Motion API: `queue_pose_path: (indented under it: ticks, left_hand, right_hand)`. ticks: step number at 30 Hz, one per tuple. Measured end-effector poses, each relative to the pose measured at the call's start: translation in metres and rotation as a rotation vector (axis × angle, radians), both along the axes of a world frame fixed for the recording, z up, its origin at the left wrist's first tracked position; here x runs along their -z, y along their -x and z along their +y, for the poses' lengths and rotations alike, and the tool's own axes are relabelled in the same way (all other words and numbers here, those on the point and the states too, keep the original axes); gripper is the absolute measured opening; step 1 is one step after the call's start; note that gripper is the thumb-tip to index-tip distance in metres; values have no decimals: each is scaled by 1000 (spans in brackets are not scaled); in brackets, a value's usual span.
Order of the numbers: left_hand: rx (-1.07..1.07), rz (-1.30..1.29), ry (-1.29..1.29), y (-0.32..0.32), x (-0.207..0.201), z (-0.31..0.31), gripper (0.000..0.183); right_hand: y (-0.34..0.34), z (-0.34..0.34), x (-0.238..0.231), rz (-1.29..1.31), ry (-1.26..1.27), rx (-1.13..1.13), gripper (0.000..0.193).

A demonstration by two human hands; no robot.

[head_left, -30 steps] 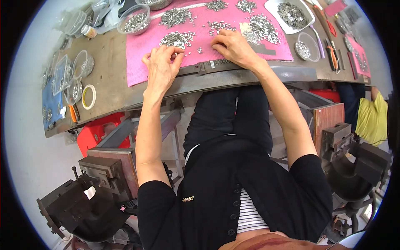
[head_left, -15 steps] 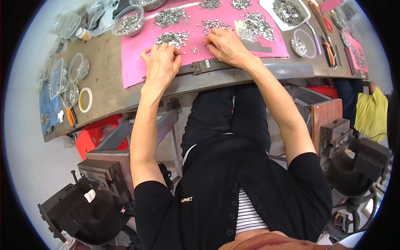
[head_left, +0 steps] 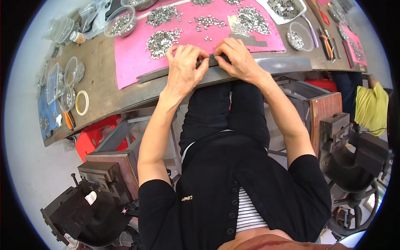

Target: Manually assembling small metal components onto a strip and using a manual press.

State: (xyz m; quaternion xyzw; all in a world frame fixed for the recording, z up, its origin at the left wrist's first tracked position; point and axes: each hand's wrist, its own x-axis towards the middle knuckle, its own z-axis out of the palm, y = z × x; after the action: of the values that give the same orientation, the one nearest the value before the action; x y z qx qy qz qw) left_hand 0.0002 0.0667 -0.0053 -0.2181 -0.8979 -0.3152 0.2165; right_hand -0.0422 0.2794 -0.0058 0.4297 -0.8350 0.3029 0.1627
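At bench edge, both hands [head_left: 210, 62] seemingly pinch strip [head_left: 212, 59].

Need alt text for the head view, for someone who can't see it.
Both hands, left hand and right hand, meet fingertip to fingertip on a dark metal strip at the near edge of a pink mat strewn with piles of small metal parts.

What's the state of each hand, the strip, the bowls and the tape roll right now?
left hand: fingers pinched on the dark metal strip
right hand: fingers pinched on the same strip
dark metal strip: lying along the near edge of the pink mat
clear bowl: upright, holding small metal parts
tape roll: lying flat
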Motion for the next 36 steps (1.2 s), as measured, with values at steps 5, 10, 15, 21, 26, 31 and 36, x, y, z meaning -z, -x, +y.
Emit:
queue_pose_path:
  ticks: [5,10,15,21,26,31,36]
  left_hand:
    - [-2,38,29,2,2,10,10]
    - [17,27,19,0,3,8,10]
    - [-87,10,-90,-5,11,7,15]
    - [-147,53,-148,-8,16,10,22]
    - [-357,39,-142,-10,7,-29,10]
    - [-428,-6,-8,-7,5,-57,7]
    - [-413,-19,119,2,4,-54,11]
  right_hand:
    - [-4,-1,6,74,17,20,14]
    - [-4,5,8,-27,128,37,12]
    - [-7,5,10,-111,195,91,13]
    - [-15,-8,10,-32,138,159,20]
    - [-16,-8,9,-7,88,177,22]
    - [-3,-12,-1,-15,110,161,15]
    - [38,-53,1,70,77,36,9]
